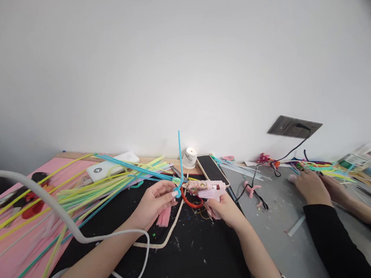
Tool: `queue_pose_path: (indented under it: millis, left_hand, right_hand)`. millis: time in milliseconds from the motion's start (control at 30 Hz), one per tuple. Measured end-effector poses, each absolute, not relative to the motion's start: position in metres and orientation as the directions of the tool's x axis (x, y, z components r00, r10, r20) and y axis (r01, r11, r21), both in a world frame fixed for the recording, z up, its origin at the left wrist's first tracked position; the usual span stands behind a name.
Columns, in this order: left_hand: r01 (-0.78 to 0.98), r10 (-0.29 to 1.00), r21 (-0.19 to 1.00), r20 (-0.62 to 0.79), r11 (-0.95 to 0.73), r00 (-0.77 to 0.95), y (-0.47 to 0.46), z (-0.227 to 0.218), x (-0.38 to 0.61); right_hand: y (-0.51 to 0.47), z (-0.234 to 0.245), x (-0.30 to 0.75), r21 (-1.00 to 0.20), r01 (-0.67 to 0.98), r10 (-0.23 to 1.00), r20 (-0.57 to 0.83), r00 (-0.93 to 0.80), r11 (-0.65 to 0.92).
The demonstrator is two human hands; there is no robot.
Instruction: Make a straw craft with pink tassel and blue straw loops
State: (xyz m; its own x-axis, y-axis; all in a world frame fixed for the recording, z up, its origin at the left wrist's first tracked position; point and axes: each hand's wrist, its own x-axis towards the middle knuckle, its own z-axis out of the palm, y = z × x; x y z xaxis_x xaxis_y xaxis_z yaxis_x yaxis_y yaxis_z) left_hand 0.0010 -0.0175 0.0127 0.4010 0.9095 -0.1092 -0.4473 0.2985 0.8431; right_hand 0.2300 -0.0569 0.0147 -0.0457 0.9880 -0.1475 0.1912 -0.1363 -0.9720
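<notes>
Between the thumb and fingers of my left hand [156,200] is a blue pipe cleaner [180,156], curled at its lower end and with a long straight part standing upright. A small pale green bit shows beside the curl. My right hand [222,207] is wrapped round the grip of a pale pink glue gun [211,189]. Its nozzle end, crusted with speckled colored bits, points left, close by the curl; whether they touch I cannot tell. Beneath my left hand lies a bundle of short pink sticks [164,216].
Yellow, green and blue pipe cleaners [89,195] spread over the left side, near a white power bank [110,165]. A paper cup [189,157] and a phone [212,170] stand along the wall. A white cable [73,229] crosses my left arm. At right, another person's hands [313,188] work among craft pieces.
</notes>
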Motion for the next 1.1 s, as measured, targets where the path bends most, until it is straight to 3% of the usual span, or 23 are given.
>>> queue_pose_path:
  millis: [500,1100]
  left_hand:
    - [-0.45,0.91,0.839,-0.117,0.305,0.398,-0.0189,0.0158,0.0017]
    - [-0.412,0.888,0.856,-0.109,0.312,0.447,-0.0179,0.0125,0.0017]
  right_hand:
    - [-0.0576,0.0193,0.2284,-0.972,0.207,0.993,-0.116,-0.023,-0.109]
    - [-0.0552,0.0176,0.2282,-0.989,0.096,0.993,-0.114,0.036,-0.117]
